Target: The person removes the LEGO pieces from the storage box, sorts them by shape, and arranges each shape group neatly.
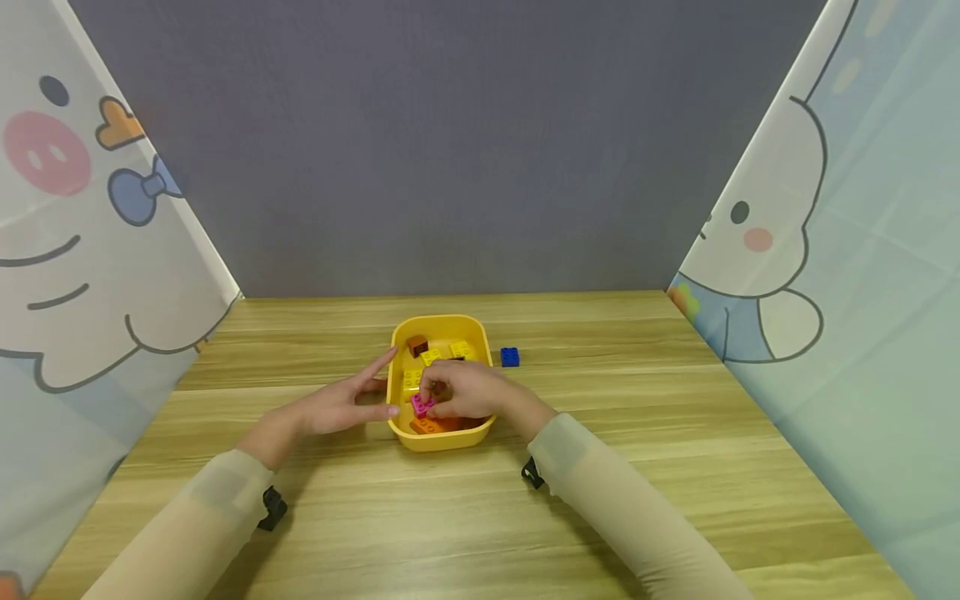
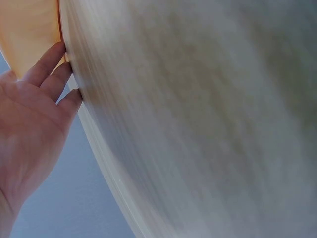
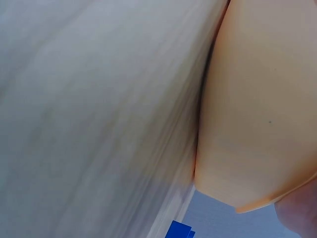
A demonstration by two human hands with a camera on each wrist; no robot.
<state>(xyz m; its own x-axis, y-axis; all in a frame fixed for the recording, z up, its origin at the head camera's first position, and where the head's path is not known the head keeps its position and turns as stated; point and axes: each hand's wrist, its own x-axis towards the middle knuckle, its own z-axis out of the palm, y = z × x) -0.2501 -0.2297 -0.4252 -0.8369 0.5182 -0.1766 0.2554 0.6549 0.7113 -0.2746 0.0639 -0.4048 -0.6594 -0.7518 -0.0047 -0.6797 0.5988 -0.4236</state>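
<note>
A yellow plastic bin (image 1: 438, 443) stands on the wooden table with toy building bricks inside. My right hand (image 1: 472, 392) reaches over its right rim, and its thumb and fingertips pinch a pink brick (image 1: 420, 407) low in the bin. My left hand (image 1: 341, 407) lies along the bin's left side with fingers spread, the thumb at the rim. In the left wrist view, its fingertips (image 2: 63, 69) touch the bin's outer wall (image 2: 32, 29). Around the pink brick are yellow bricks (image 1: 412, 380) and an orange brick (image 1: 429, 426); my right hand hides part of the contents.
A blue brick (image 1: 510, 357) lies on the table (image 1: 600, 367) just right of the bin. Inside, a brown brick (image 1: 417, 346) and another yellow brick (image 1: 460, 349) sit toward the back. A grey panel (image 1: 450, 167) rises behind the table, with printed cloths (image 1: 870, 250) at both sides.
</note>
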